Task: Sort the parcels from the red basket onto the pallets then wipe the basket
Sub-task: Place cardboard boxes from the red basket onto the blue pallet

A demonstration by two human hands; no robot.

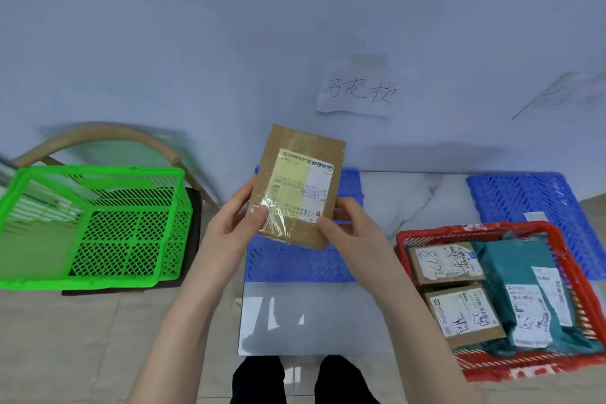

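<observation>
Beige floor tiles (98, 338) filled the near ground, with one glossy pale slab set in the middle, and the person's dark-trousered legs (259, 380) showed at the bottom edge. Both bare forearms reached forward from there.

At the near right stood the red basket (475, 228). It held two labelled cardboard boxes (446, 262) along its left side and teal mailer bags (511, 259) with white labels along its right.

Farther out, in the middle, the left hand (229, 223) and the right hand (351, 226) gripped a flat brown parcel (301, 144) between them. It was held up off the floor, almost upright and leaning slightly right, its printed label facing the camera under crinkled clear tape. The left thumb pressed on the front of the lower left part and the right thumb on the lower right edge, while the other fingers curled behind.

Under and behind the parcel lay the centre blue pallet (295, 262), flat on the pale slab. At the left, a green basket (82, 170) sat on a dark mat (196, 226), with a curved wooden arch (108, 131) rising behind it. Far right, beyond the red basket, lay the right blue pallet (524, 197), with a small white slip on it.

At the back rose a pale bluish wall (164, 43). It bore a paper note (357, 92) with handwritten characters above the centre pallet, and a second paper (564, 95) near the right edge, too blurred to read.
</observation>
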